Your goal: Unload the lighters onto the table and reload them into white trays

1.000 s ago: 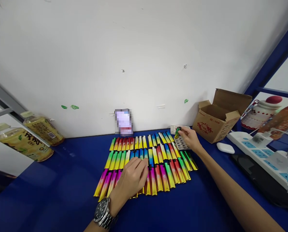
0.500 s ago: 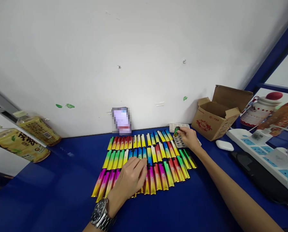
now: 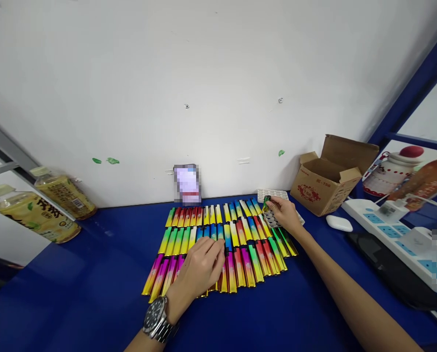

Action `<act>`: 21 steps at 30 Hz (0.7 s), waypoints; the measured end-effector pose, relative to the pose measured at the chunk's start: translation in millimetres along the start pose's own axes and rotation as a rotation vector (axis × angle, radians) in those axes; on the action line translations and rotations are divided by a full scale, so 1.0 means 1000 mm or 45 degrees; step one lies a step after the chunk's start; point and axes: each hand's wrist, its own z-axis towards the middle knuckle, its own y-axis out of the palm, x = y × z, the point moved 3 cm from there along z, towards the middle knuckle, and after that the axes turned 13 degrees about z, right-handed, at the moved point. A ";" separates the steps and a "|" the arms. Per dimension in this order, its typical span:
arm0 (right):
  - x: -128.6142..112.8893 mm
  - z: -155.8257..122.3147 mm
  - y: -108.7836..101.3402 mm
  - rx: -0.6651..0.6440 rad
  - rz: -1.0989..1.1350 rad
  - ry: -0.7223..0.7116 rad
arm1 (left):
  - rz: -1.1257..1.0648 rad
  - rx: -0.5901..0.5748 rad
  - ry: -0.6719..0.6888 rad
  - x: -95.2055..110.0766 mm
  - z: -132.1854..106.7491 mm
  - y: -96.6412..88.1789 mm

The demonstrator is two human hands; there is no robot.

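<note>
Several shiny rainbow-coloured lighters (image 3: 236,234) lie side by side in three rows on a blue table (image 3: 94,274). My left hand (image 3: 200,271), a metal watch on its wrist, rests with curled fingers on the lighters of the front and middle rows. My right hand (image 3: 286,215) pinches a green and yellow lighter (image 3: 266,203) at the back right end of the rows, over a pale plastic tray (image 3: 273,195) with small pockets.
An open cardboard box (image 3: 328,178) stands at the back right, with a white oval case (image 3: 338,223), a power strip (image 3: 394,234) and a dark flat object (image 3: 390,269) beside it. Two tea bottles (image 3: 42,210) lie at the left. A small blurred card (image 3: 187,185) leans on the white wall.
Both hands stay almost in place. My right hand with the green lighter has shifted slightly towards the rows. The view wobbled a little.
</note>
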 end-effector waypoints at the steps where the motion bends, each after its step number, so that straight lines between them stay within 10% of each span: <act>1: 0.000 0.000 0.000 -0.007 0.007 -0.005 | 0.005 -0.004 -0.002 0.000 0.000 0.000; 14: 0.002 -0.003 0.010 0.061 0.164 0.098 | 0.107 -0.021 -0.093 -0.016 -0.005 0.004; 21: -0.011 0.000 0.010 -0.156 0.159 0.045 | 0.258 -0.250 -0.634 -0.071 -0.011 -0.006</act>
